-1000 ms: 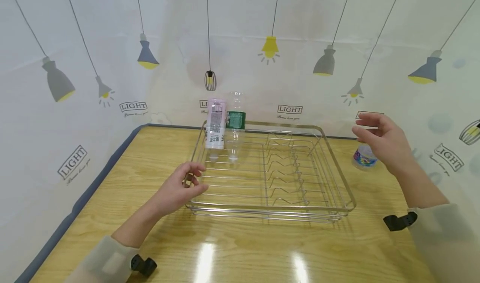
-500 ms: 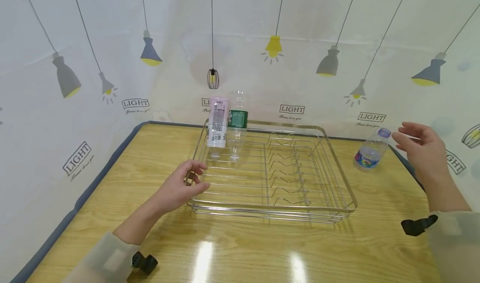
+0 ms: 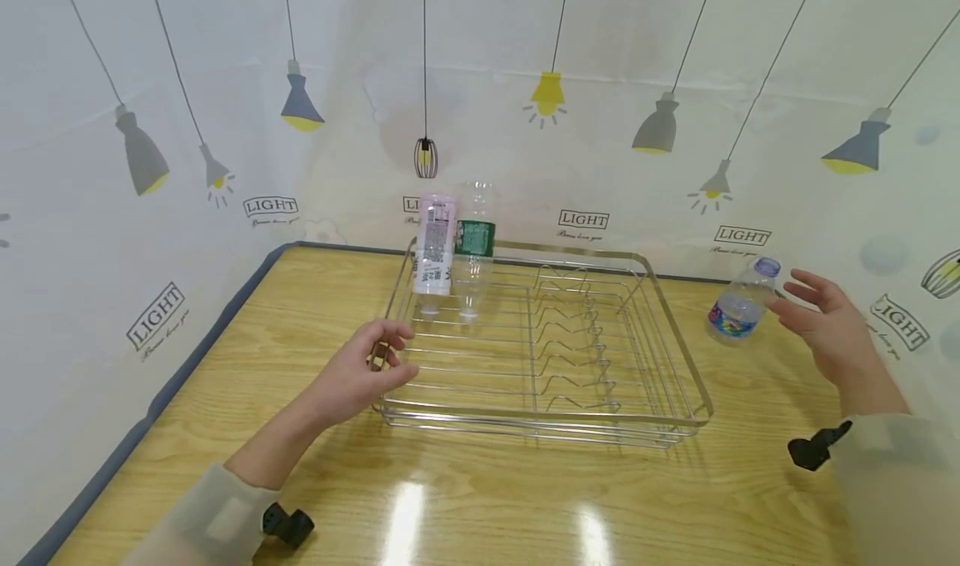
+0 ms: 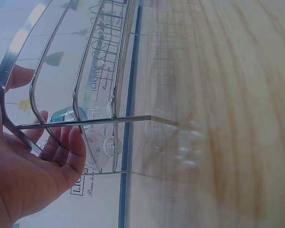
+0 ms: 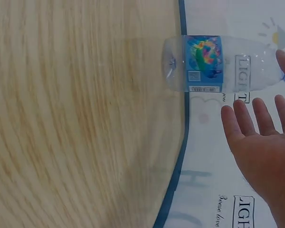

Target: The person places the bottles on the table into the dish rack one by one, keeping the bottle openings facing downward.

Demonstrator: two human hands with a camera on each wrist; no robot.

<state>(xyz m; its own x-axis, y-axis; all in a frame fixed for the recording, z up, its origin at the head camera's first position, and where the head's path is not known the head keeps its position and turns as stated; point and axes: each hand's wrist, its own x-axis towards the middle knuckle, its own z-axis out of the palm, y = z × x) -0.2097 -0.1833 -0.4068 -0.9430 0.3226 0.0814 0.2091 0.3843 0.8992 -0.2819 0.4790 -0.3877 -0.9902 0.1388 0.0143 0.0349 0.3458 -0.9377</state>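
Right hand (image 3: 832,330) shifted toward blue-labelled bottle (image 3: 740,303), fingers (image 5: 244,118) spread; left fingers (image 4: 76,149) curled round rack (image 3: 525,416); backdrop (image 3: 584,219) reads "LIGHT".

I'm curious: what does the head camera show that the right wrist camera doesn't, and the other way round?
Only the head view: the left hand at a wire rack, where a pink-and-white bottle and a green-labelled bottle stand neck down.
Only the right wrist view: a barcode and square code on the colourful-labelled bottle.
Both: that bottle, the right hand, the wooden table, "LIGHT" lettering.
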